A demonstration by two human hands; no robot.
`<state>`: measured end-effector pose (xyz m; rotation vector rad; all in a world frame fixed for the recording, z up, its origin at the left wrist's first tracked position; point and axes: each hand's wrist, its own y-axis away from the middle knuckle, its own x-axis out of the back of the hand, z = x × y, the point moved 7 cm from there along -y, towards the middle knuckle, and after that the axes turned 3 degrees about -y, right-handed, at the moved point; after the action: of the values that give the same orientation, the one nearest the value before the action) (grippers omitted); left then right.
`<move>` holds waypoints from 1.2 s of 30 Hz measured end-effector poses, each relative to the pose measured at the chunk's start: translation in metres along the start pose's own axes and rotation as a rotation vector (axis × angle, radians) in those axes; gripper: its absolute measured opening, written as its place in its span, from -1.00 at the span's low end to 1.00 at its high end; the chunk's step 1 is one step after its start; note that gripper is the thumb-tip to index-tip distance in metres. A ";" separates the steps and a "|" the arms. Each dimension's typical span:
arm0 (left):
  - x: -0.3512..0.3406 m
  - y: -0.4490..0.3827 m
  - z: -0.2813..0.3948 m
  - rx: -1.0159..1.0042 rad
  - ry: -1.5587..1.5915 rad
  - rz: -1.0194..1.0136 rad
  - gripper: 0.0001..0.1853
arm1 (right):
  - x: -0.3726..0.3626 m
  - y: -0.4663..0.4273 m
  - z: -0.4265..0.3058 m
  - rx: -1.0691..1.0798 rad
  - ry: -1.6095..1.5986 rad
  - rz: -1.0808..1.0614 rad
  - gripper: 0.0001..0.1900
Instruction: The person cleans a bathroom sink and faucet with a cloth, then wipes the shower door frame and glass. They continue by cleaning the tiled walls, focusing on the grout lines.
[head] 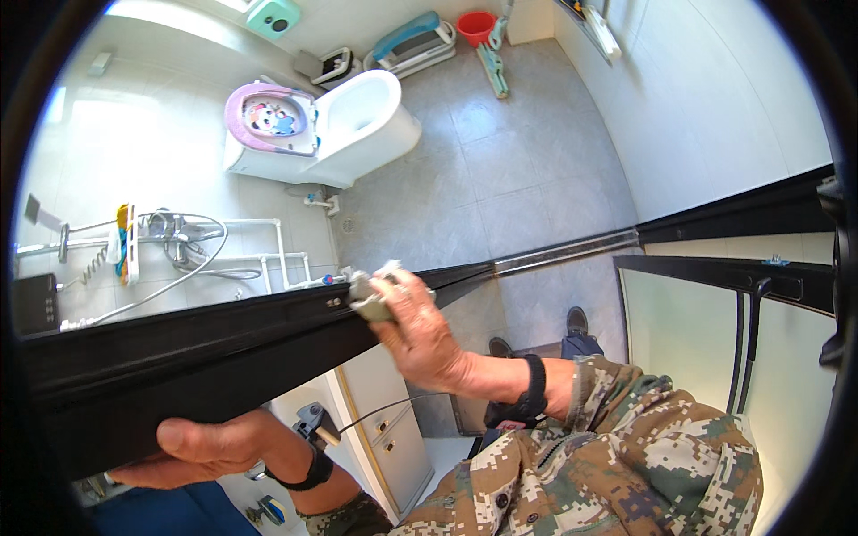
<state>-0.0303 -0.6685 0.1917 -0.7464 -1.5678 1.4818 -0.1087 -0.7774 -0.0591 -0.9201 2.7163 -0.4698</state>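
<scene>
In the head view my right hand (419,335) grips a crumpled pale cloth (373,299), pressed against the upright black door frame (268,342). Two small screw-like spots show on the frame just left of the cloth. Lower left, my left hand (208,445) is around the frame's near edge, with the thumb in front and part of the fingers hidden. Black straps circle both wrists. From the frame's foot a metal threshold track (570,251) runs along the floor.
Beyond the frame stands a white toilet (375,134) with raised lid, near a red bucket (476,28) and folded blue-grey tub (415,47). Shower fittings (181,238) line the left wall. A black-framed glass door (684,321) is at right; a white cabinet (389,429) stands below.
</scene>
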 end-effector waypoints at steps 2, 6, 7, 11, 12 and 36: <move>0.003 0.000 -0.002 0.013 0.011 -0.030 -0.22 | 0.003 -0.005 -0.022 0.043 -0.049 0.015 -0.30; 0.017 -0.009 -0.008 -0.111 -0.275 -0.011 -0.43 | 0.009 -0.006 -0.019 0.181 -0.030 0.049 -0.34; 0.016 -0.009 0.002 -0.325 -0.398 -0.011 -0.49 | 0.009 -0.005 -0.007 0.187 -0.028 0.040 -0.33; 0.019 -0.007 -0.002 -0.361 -0.442 0.116 -0.49 | 0.009 0.016 0.047 0.183 0.023 0.064 -0.22; 0.022 -0.006 -0.009 -0.205 -0.252 0.142 -0.46 | 0.010 0.026 0.063 0.144 0.070 0.060 -0.21; 0.003 0.012 0.030 -1.076 -1.050 0.024 -0.31 | 0.027 0.089 0.254 -0.554 0.435 -0.297 -0.69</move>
<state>-0.0594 -0.6788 0.1822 -0.5062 -3.2617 0.9456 -0.0969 -0.7841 -0.3290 -1.5291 3.1882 0.0662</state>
